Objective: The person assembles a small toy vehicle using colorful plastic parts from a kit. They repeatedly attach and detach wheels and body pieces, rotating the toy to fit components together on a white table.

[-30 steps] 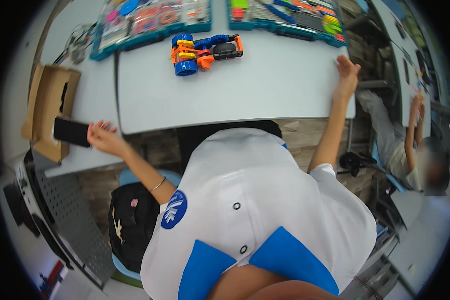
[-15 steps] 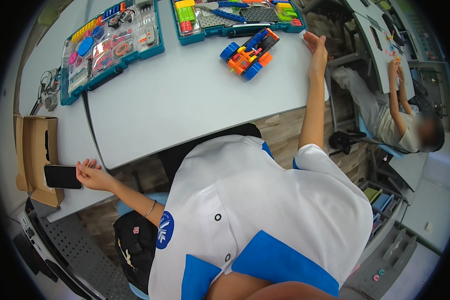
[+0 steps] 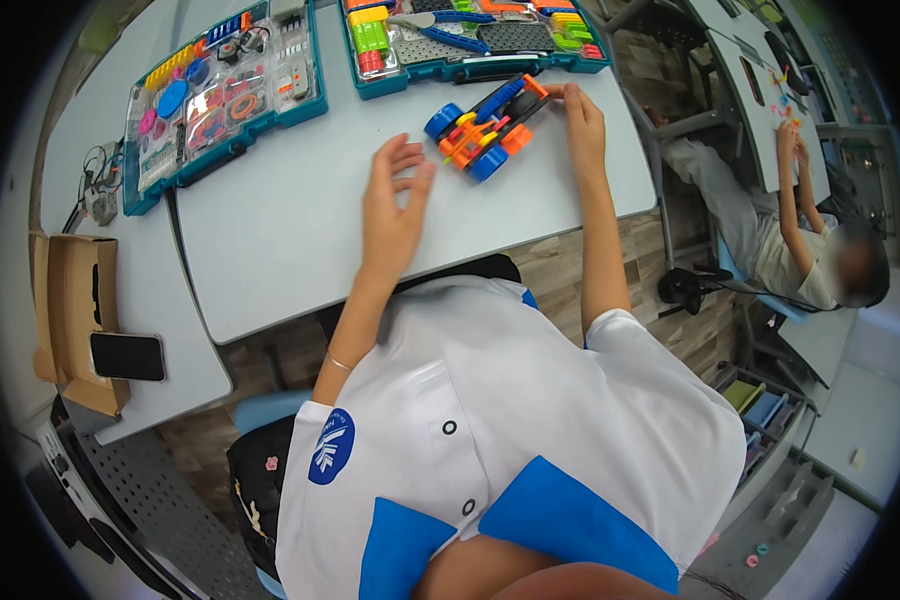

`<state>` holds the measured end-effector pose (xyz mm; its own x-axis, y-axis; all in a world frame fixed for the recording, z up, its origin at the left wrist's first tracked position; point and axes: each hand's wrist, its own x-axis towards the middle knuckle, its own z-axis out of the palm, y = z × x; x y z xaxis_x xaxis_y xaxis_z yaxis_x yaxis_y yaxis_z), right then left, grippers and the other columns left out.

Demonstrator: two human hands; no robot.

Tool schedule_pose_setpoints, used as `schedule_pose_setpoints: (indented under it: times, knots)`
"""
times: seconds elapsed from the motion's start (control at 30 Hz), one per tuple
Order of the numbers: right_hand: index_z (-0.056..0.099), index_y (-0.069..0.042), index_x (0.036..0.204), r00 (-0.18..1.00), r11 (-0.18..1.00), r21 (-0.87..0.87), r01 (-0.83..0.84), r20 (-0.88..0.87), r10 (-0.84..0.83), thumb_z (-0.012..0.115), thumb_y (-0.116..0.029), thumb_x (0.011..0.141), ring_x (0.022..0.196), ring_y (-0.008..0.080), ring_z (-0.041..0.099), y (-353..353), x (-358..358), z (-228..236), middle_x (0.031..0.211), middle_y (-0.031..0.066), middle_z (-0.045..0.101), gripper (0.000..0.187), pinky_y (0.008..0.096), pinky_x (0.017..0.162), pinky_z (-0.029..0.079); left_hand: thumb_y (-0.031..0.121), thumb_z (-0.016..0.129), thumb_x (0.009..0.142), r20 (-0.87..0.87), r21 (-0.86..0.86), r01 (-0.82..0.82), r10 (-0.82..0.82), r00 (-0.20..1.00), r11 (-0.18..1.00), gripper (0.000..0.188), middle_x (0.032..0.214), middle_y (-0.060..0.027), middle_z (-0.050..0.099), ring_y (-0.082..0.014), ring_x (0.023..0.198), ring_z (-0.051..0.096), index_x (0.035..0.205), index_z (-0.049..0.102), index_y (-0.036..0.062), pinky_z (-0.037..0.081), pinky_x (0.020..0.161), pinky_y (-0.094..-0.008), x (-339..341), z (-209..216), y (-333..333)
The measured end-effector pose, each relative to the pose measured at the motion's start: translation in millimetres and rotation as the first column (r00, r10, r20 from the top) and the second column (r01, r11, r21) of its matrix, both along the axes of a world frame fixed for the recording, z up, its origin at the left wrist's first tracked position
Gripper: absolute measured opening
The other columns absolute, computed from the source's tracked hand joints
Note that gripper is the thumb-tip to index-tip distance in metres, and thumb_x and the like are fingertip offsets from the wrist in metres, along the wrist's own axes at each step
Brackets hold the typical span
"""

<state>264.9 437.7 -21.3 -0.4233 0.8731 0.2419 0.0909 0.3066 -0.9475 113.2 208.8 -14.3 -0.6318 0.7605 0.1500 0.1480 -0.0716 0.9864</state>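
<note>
One toy car point(image 3: 482, 128) sits on the worktop point(image 3: 290, 240) in the head view, between both hands. The left hand point(image 3: 395, 208) is just beside its blue wheels point(image 3: 488, 163), grip spread, fingers loosely bent. The right hand point(image 3: 580, 125) has fingertips at the car's far end; whether that grip pinches it, I cannot tell. Beyond lie a left kit point(image 3: 270, 129) and a right kit point(image 3: 430, 74); a phone point(image 3: 127, 357) lies by a box point(image 3: 73, 295).

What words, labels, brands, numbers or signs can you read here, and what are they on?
No text is clear enough to quote.
Rounded blue badge on white button-front shirt: white emblem and lettering, too small to read reliably.
Orange, blue and black plastic model vehicle: no lettering visible.
Two teal plastic parts cases: any print is too small to read.
</note>
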Motion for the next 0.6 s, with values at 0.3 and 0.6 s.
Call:
schedule_pose_setpoints:
  times: [0.3, 0.6]
  knots:
    - [0.068, 0.002, 0.096, 0.957, 0.957, 0.022, 0.291, -0.021, -0.29, 0.039, -0.041, 0.106, 0.094, 0.0162, 0.06, -22, 37, 0, 0.096, 0.01, 0.068, 0.053, 0.0309, 0.092, 0.045, 0.024, 0.06, 0.098, -0.343, -0.004, -0.031, 0.028, 0.939, 1.0, 0.058, 0.148, -0.0182, 0.043, -0.0299, 0.135, 0.044, 0.147, 0.037, 0.0024, 0.042, 0.106, -0.0414, 15, 6, 10]
    - [0.066, 0.004, 0.107, 0.948, 0.959, -0.047, 0.28, -0.145, -0.284, 0.033, -0.045, 0.107, 0.106, 0.0223, 0.065, 30, 59, 0, 0.108, 0.0149, 0.069, 0.06, 0.0347, 0.097, 0.045, 0.023, 0.066, 0.092, -0.22, -0.089, 0.041, -0.059, 0.974, 0.995, 0.062, 0.144, -0.018, 0.047, -0.0301, 0.132, 0.046, 0.144, 0.039, 0.0012, 0.04, 0.106, -0.0425, 9, 3, 5]
